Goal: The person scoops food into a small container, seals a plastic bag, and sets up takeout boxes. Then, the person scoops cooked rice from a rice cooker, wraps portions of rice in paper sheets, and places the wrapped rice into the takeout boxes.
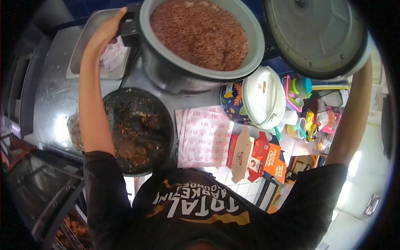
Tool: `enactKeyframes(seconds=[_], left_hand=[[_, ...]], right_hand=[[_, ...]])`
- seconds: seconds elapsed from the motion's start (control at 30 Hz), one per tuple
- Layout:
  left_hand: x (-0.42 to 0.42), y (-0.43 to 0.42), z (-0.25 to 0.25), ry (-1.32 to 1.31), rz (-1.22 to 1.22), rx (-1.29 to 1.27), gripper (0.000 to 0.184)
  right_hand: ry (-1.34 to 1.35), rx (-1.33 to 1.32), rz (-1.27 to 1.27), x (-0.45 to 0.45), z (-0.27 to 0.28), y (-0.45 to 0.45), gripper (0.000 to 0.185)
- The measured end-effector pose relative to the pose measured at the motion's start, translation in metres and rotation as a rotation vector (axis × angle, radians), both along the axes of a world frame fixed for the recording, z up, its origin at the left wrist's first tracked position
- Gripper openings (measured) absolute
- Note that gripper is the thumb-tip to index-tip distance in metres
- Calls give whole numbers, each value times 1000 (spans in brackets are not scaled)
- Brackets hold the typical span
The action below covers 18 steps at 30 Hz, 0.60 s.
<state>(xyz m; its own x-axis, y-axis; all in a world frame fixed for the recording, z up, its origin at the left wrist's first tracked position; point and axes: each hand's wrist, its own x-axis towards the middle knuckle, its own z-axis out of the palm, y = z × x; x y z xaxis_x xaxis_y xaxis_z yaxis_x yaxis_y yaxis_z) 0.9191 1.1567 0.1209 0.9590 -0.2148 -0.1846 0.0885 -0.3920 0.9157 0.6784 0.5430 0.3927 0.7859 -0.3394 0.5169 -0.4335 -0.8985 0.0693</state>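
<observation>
My left hand (109, 30) is closed around the black side handle (130, 26) of a large rice cooker (166, 66). Reddish-brown rice (198, 35) fills the cooker nearly to its pale rim. At the upper right, the round grey lid (314, 35) stands raised off the cooker. My right forearm (360, 87) reaches up to the lid's outer edge, and the lid hides my right hand. Below my left arm sits a wide dark stone mortar (166, 121) with a dark brown, chunky paste (131, 152) in it.
A metal tray (75, 68) lies beneath my left hand. Printed paper sheets (204, 137) are stacked beside the mortar. Further right are a white-lidded tub (262, 98), a red food box (260, 152), an orange box (275, 166) and several colourful cups (300, 87).
</observation>
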Motion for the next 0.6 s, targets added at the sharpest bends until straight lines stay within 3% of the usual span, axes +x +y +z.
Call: enactKeyframes(seconds=[0.37, 0.4, 0.43, 0.47, 0.5, 0.57, 0.6], left_hand=[[39, 10, 22, 114, -91, -214, 59], [39, 12, 16, -65, -201, -156, 64], [12, 6, 46, -86, -172, -30, 65], [55, 8, -6, -215, -205, -61, 62], [26, 7, 29, -172, -149, 141, 60], [41, 2, -14, -718, 78, 376, 32], [-12, 10, 15, -715, 224, 420, 26]], right_hand=[[-40, 18, 39, -77, -61, 66, 44], [-48, 21, 61, -86, -70, 77, 44], [-61, 33, 85, -94, -81, 88, 44], [-69, 36, 103, -110, -90, 96, 45], [-77, 36, 128, -123, -98, 103, 45], [-97, 25, 169, -144, -113, 111, 45], [-110, 22, 179, -155, -121, 114, 46]])
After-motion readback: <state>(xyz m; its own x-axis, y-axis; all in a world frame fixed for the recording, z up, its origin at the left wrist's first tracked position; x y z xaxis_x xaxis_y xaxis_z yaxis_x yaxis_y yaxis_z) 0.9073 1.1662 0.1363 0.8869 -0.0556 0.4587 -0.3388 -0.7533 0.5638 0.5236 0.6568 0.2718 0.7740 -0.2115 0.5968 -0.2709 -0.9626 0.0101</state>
